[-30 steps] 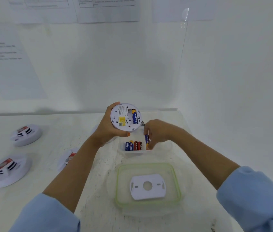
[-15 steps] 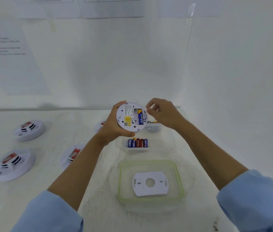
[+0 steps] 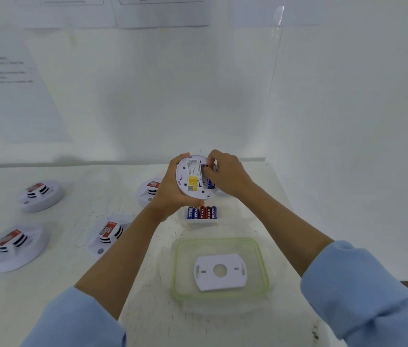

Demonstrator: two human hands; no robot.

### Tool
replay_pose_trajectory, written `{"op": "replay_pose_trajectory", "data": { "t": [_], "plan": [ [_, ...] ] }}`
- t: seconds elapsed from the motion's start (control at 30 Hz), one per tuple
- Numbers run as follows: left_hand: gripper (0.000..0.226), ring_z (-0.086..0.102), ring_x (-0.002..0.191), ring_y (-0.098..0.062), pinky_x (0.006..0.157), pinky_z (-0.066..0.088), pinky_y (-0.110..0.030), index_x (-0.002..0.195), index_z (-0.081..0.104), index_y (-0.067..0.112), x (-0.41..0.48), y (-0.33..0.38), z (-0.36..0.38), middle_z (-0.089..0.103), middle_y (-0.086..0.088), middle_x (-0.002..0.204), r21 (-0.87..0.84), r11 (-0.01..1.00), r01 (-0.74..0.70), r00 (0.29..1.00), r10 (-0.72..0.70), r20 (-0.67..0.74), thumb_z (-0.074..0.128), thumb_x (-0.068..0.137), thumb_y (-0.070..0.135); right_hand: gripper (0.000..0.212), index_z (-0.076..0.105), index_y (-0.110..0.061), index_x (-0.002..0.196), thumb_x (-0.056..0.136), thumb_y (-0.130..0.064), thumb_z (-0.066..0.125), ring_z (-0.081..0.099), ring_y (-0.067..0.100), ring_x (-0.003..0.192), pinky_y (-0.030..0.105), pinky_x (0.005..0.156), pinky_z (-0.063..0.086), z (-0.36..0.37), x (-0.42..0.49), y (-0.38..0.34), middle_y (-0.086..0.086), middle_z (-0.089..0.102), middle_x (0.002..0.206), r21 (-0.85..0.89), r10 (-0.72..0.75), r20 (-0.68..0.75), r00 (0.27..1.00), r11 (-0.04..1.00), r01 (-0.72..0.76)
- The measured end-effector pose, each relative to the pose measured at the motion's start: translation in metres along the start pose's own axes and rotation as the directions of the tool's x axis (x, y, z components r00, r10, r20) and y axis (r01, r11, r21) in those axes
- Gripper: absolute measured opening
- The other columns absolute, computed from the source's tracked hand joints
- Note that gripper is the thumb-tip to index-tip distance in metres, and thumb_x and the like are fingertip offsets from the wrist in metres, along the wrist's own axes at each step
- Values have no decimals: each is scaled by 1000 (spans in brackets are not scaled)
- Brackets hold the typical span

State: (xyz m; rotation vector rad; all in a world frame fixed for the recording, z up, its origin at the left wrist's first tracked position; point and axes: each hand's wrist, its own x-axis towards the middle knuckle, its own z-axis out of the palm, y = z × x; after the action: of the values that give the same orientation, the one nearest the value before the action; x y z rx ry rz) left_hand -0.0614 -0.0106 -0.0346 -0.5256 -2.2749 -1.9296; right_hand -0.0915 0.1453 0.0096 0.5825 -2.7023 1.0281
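The right hand [image 3: 225, 176] covers the right side of the smoke detector [image 3: 190, 176], leaving only the near end of a blue battery [image 3: 210, 184] showing; whether its curled fingers pinch anything cannot be told. The detector's label print is too small to read, and the wall sheets [image 3: 163, 11] are blurred and cut off above.

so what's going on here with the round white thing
A person is fitting batteries into a smoke detector. The left hand holds it with its back showing, while the right hand pinches what looks like a battery at its open compartment, beside a blue battery already in. Spare batteries sit in a small tray below.
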Motion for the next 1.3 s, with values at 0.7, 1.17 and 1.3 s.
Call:
{"op": "replay_pose_trajectory", "data": {
  "t": [0.7, 1.17, 1.3],
  "plan": [
    [112, 47, 120, -15, 87, 52, -24, 136, 28, 21, -2, 1, -13, 43, -1, 132, -26, 999, 26, 1000, -26, -16, 83, 39, 17, 14, 59, 1, 81, 71, 2, 69, 61, 25, 65, 21, 56, 43, -17, -16, 11, 24, 66, 94, 56, 307, 81, 948, 949, -311],
    [103, 48, 113, 4, 84, 48, -13, 134, 28, 22, 5, 0, -35, 44, 13, 125, 0, 1000, 17, 998, -17, -62, 77, 47, -4, 35, 63, -5, 115, 81, -2, 66, 67, 16, 74, 28, 78, 55, -11, -7, 10, 7, 69, 99, -183, 352, 480, 804, 936, -301],
    [101, 49, 114, -4, 80, 50, -17, 131, 30, 25, 15, -2, -44, 44, 9, 126, -51, 998, 43, 999, -43, -10, 75, 47, -7, 19, 69, -9, 97, 78, -11, 70, 57, 14, 60, 21, 61, 51, -20, 27, 18, 5, 67, 90, -174, 289, 213, 933, 951, -254]
  ]
}}
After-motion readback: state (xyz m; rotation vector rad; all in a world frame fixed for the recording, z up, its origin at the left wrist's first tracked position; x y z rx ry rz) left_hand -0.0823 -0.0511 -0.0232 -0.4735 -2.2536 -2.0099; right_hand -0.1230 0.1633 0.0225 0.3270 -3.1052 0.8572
